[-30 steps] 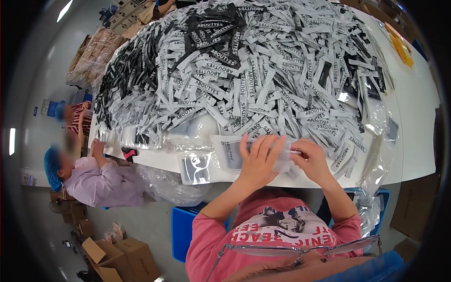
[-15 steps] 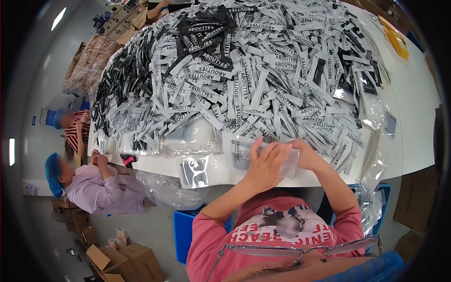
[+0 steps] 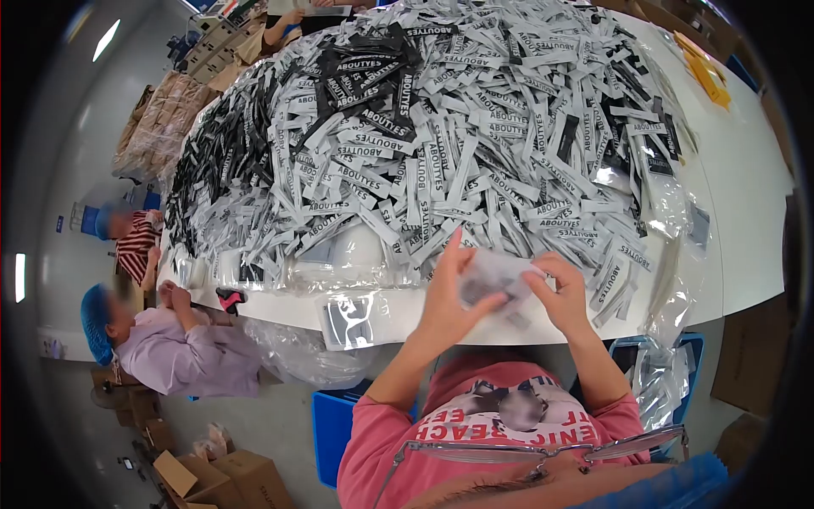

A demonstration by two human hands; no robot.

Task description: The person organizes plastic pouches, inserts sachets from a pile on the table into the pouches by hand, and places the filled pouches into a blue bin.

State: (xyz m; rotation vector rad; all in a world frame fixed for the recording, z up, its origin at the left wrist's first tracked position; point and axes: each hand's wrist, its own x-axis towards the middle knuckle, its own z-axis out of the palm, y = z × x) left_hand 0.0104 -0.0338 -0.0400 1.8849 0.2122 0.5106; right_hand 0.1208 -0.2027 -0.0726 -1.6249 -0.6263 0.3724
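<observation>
In the head view a small clear plastic bag [image 3: 494, 273] with a blurred dark print is between my two hands, above the table's front edge. My left hand [image 3: 449, 297] holds its left side, the thumb across the front and the index finger stretched up. My right hand [image 3: 561, 293] is closed on the bag's right upper edge, thumb against fingers. Just beyond both hands spreads a large pile of black and white printed sachets [image 3: 441, 144]. Left of my left hand, a clear bag with a dark print [image 3: 354, 319] lies at the table edge.
A stack of clear bags [image 3: 348, 259] lies by the pile. Clear plastic sleeves [image 3: 670, 280] hang over the right edge above a blue bin [image 3: 697, 343]. A yellow tool [image 3: 702, 69] lies far right. Two people in blue caps work at left; a pink-and-black tool [image 3: 230, 299] is near one.
My hands have moved apart, and the bag is now lifted and tilted between them. My left hand no longer covers its front. The printed face is blurred by motion.
</observation>
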